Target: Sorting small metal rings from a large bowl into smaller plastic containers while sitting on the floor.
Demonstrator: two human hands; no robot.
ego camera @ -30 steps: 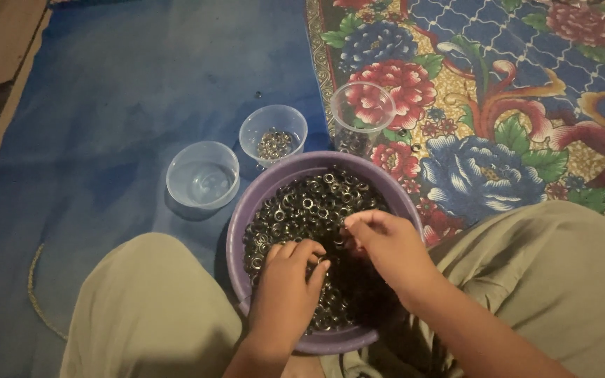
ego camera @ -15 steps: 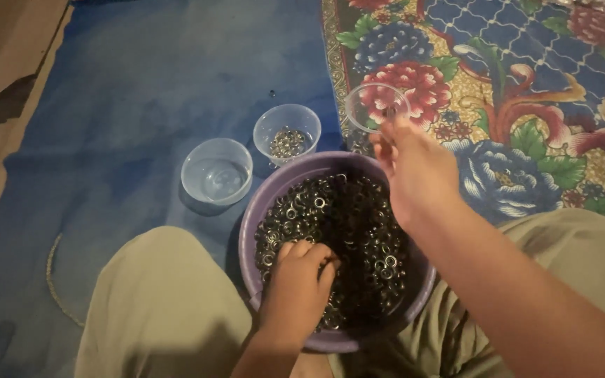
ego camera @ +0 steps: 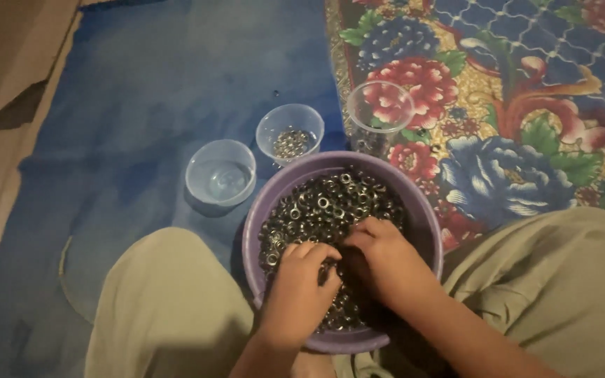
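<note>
Purple bowl (ego camera: 428,231) holds metal rings (ego camera: 330,203); your left hand (ego camera: 301,285) and right hand (ego camera: 386,262), fingers curled, dig among them, grip unclear.

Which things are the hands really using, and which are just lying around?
In use:
- left hand and right hand, both in the metal eyelets
- purple bowl
- three clear cups

Lying about:
- floral mat
- blue sheet
</note>
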